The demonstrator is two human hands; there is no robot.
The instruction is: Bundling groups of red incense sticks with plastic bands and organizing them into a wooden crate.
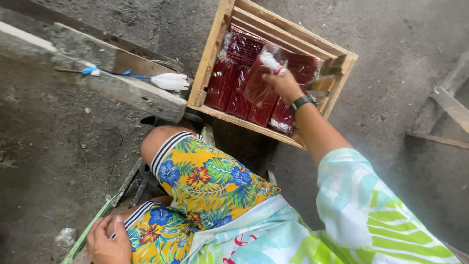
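My right hand reaches out over a wooden crate and grips a clear plastic packet of red sticks by its bunched top end. The packet hangs tilted just above several similar red packets that lie side by side in the crate. A dark watch sits on that wrist. My left hand rests low at the bottom left, fingers curled against my knee and next to a thin green stick. Whether it grips the stick I cannot tell.
A rough wooden beam runs across the upper left, with a white tuft tied by blue string on it. My legs in flowered shorts fill the middle. Planks lie at the right on the concrete floor.
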